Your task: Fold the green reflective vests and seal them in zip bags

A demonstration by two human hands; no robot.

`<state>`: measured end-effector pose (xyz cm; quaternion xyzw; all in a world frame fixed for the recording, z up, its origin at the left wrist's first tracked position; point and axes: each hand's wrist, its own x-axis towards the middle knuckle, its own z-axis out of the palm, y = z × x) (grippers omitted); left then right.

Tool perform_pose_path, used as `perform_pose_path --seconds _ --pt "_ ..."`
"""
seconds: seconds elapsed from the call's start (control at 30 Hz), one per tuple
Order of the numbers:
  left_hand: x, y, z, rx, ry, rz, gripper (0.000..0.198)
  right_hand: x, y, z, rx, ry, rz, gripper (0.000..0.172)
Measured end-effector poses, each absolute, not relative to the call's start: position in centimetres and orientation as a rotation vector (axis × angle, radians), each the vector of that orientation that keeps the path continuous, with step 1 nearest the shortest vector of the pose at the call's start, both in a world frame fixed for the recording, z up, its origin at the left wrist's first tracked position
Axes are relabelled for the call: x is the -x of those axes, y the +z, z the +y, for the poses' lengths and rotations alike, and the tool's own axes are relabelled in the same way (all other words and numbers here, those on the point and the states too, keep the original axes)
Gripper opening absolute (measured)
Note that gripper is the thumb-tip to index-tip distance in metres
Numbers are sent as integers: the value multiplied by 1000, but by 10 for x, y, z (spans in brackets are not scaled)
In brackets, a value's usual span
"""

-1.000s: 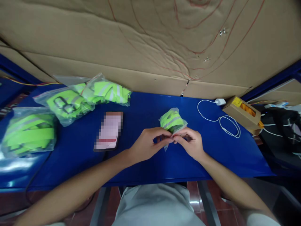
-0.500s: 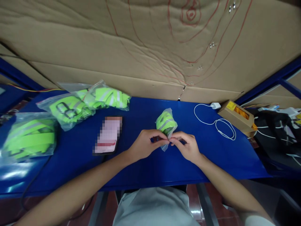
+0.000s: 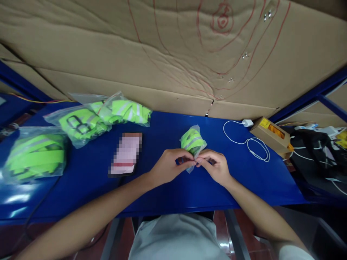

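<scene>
A small clear plastic bag [image 3: 193, 139] with neon-yellow reflective strapping inside stands upright over the blue table [image 3: 168, 196]. My left hand [image 3: 173, 164] pinches the bag's upper edge between thumb and forefinger. Right beside it, my right hand [image 3: 215, 166] grips the same edge, and the fingertips of both hands nearly meet. A loose flap of plastic hangs below the fingers. Part of the strapping is hidden behind my hands.
At the left lie a large bag [image 3: 38, 155] of neon strapping and further bags [image 3: 81, 124] behind it. A phone [image 3: 126, 153] with a blurred screen lies left of my hands. To the right are a white charger cable [image 3: 256, 141], a cardboard box [image 3: 272, 135] and a black bag [image 3: 311, 159].
Both hands keep their pinch on the bag's edge, with only a slight shift of the fingers. The whole view has moved a little.
</scene>
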<state>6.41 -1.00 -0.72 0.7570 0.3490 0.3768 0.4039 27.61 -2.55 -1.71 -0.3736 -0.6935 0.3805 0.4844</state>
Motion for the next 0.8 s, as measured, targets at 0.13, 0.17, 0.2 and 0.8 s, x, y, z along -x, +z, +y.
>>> perform_pose_path --seconds 0.13,0.17,0.2,0.8 --pt "-65 -7 -11 -1942 980 894 10 -276 -17 -27 959 789 -1744 2" --pt "-66 -7 -13 -1989 1014 916 10 -275 -17 -28 975 755 -1750 1" --pt "-66 -8 -15 -2046 1054 944 10 -274 -18 -29 996 716 -1753 2" --pt "-53 -4 21 -1000 1472 880 30 -281 -35 23 1166 906 -1435 39"
